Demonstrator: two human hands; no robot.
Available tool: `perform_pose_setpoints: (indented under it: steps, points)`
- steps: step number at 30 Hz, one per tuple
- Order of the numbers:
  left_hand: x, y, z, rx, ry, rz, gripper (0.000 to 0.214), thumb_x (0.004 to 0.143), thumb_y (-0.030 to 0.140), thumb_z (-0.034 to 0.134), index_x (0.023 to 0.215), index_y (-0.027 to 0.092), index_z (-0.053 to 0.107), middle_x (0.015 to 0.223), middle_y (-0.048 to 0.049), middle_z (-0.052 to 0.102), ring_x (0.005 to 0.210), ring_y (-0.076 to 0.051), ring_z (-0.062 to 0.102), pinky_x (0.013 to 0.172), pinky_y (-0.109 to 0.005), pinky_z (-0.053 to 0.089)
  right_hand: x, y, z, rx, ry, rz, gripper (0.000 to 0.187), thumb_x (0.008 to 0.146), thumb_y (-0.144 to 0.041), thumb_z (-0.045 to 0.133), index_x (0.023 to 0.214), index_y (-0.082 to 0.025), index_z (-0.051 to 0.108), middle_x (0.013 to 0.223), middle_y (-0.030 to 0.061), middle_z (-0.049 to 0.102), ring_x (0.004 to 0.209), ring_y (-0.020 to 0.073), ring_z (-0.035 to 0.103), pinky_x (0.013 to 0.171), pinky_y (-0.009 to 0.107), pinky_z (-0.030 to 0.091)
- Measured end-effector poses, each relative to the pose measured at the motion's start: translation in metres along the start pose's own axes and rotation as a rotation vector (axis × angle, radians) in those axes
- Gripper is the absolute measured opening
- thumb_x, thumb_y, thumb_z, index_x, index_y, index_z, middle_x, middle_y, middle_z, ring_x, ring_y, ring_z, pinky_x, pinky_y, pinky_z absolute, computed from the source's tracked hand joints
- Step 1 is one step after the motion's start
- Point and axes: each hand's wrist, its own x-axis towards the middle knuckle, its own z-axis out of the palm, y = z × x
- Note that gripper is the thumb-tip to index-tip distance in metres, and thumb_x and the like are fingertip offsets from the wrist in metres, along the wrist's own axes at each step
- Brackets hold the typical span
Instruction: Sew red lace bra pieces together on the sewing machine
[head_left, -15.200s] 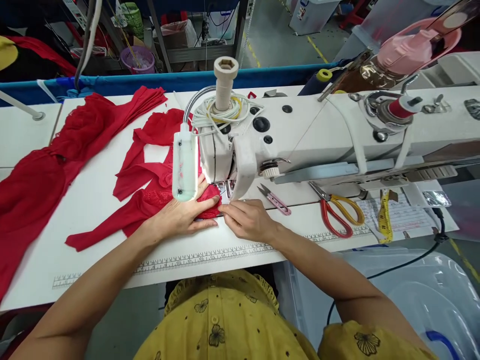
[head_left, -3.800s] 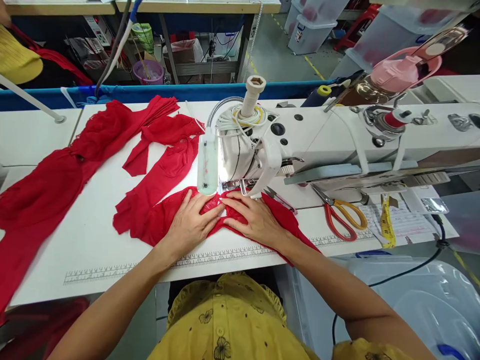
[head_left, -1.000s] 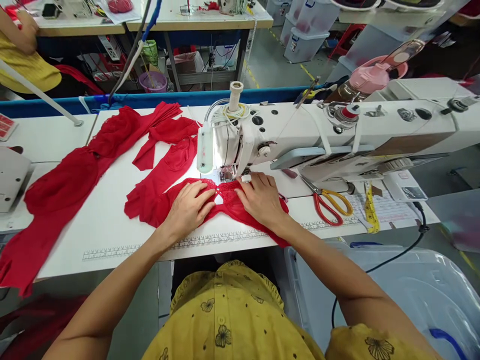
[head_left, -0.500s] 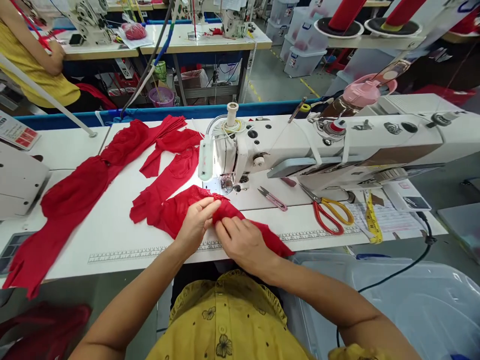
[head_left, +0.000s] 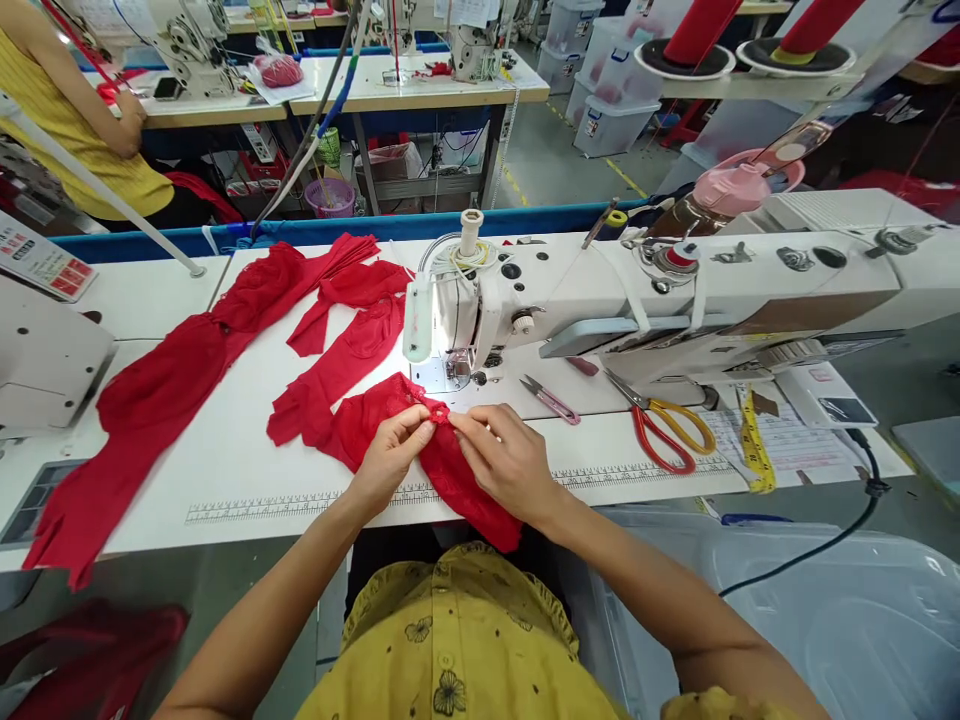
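Note:
A red lace-edged fabric piece (head_left: pixel 465 480) lies in front of the sewing machine (head_left: pixel 469 300), part of it hanging over the table's front edge. My left hand (head_left: pixel 391 450) pinches its upper edge between thumb and fingers. Close by on the right, my right hand (head_left: pixel 506 460) grips the same edge with its fingertips. The pinched edge is just below the machine's presser foot (head_left: pixel 457 368), apart from it. More red fabric (head_left: pixel 352 350) spreads to the left of my hands.
A long bunch of red fabric (head_left: pixel 172 380) drapes over the table's left front edge. Thread snips (head_left: pixel 551 400), scissors (head_left: pixel 664 425) and a yellow tape measure (head_left: pixel 756 445) lie to the right. A ruler strip (head_left: pixel 277 506) runs along the front. Another person (head_left: pixel 82 130) sits at the far left.
My right hand has shifted slightly right and up along the fabric edge. The fabric's right end has swung down and left, over the table edge.

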Motion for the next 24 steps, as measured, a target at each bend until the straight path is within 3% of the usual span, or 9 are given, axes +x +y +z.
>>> perform_pose_setpoints:
  steps: [4,7,13,17,21,24]
  points:
    - [0.0,0.004,-0.004,0.023,0.0,-0.039,0.029,0.089,0.046,0.07,0.087,0.018,0.067,0.079,0.0017,0.057,0.075,-0.011,0.049,0.071,-0.022,0.042,-0.005,0.002,0.01,-0.188,0.068,-0.163,0.029,0.094,-0.01,0.06,0.122,-0.019,0.065,0.093,0.0049,0.072,0.085,0.0174,0.061,0.077,0.031,0.047]
    - [0.003,0.004,-0.007,0.042,0.019,-0.049,0.038,0.089,0.05,0.068,0.073,0.016,0.059,0.069,0.004,0.046,0.065,-0.009,0.039,0.062,-0.02,0.036,-0.007,0.003,0.013,-0.222,0.072,-0.202,0.03,0.093,-0.01,0.062,0.121,-0.018,0.066,0.094,0.0046,0.073,0.087,0.0175,0.062,0.077,0.031,0.046]
    - [0.008,-0.002,-0.01,0.033,0.04,-0.054,0.04,0.088,0.052,0.069,0.075,0.017,0.056,0.072,0.0034,0.045,0.067,-0.009,0.039,0.063,-0.021,0.036,-0.011,0.015,0.004,-0.116,0.035,-0.082,0.026,0.093,-0.011,0.061,0.117,-0.018,0.068,0.094,0.0052,0.072,0.083,0.0168,0.06,0.076,0.03,0.047]
    - [0.01,-0.005,-0.013,0.004,0.046,-0.074,0.039,0.088,0.053,0.068,0.079,0.018,0.054,0.073,0.0035,0.047,0.068,-0.01,0.041,0.064,-0.021,0.036,-0.022,0.048,-0.01,-0.253,0.048,0.08,0.022,0.096,-0.015,0.058,0.113,-0.018,0.071,0.096,0.0078,0.07,0.087,0.02,0.059,0.078,0.032,0.049]
    - [0.015,0.002,-0.016,0.071,0.015,-0.036,0.04,0.088,0.054,0.067,0.076,0.019,0.051,0.072,0.0041,0.043,0.066,-0.01,0.036,0.062,-0.022,0.032,-0.038,0.083,-0.019,-0.315,-0.112,0.246,0.027,0.099,-0.029,0.054,0.119,-0.02,0.071,0.104,0.0119,0.067,0.094,0.0264,0.057,0.081,0.039,0.051]
    - [0.023,0.012,-0.02,0.145,-0.059,-0.012,0.038,0.089,0.053,0.065,0.077,0.019,0.053,0.074,0.0035,0.044,0.067,-0.011,0.036,0.062,-0.023,0.031,-0.047,0.098,-0.018,-0.295,-0.151,0.265,0.031,0.1,-0.028,0.049,0.122,-0.019,0.069,0.103,0.0131,0.066,0.094,0.0272,0.055,0.081,0.041,0.051]
